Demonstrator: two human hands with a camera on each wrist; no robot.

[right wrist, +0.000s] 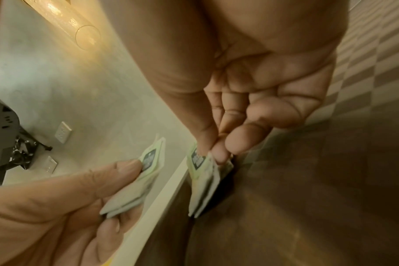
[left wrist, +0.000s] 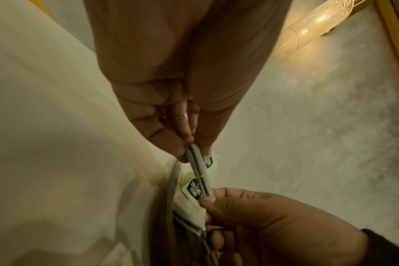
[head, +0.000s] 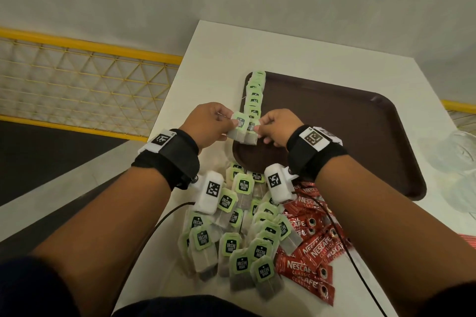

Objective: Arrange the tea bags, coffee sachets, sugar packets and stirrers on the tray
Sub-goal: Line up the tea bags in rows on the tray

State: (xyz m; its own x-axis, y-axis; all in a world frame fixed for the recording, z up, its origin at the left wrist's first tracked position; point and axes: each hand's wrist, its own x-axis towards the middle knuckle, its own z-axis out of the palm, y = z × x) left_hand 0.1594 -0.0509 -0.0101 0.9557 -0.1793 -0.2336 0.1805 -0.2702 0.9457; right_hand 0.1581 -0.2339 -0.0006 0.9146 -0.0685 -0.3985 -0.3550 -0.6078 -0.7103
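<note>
White table [head: 322, 59] underneath, brown tray [head: 347, 123] stretching beyond and right of the grip, its near corner hidden by the wrists. Row of McCoy tea bags [head: 253, 95] runs away from the fingers along the tray's left edge. Left hand [head: 206, 123] pinches one small stack of tea bags [head: 238, 128]; right hand [head: 275, 127] pinches another stack [right wrist: 203, 181]. The count in each can't be made out. Below the wrists, a loose tea bag pile [head: 239, 234] and Nescafe sachets [head: 314, 247], partly covered.

Green-tagged tea bags [head: 253, 100] line the brown tray's [head: 360, 121] left edge; more tea bags [head: 231, 239] and red coffee sachets [head: 311, 247] lie heaped on the worktop [head: 221, 49].
</note>
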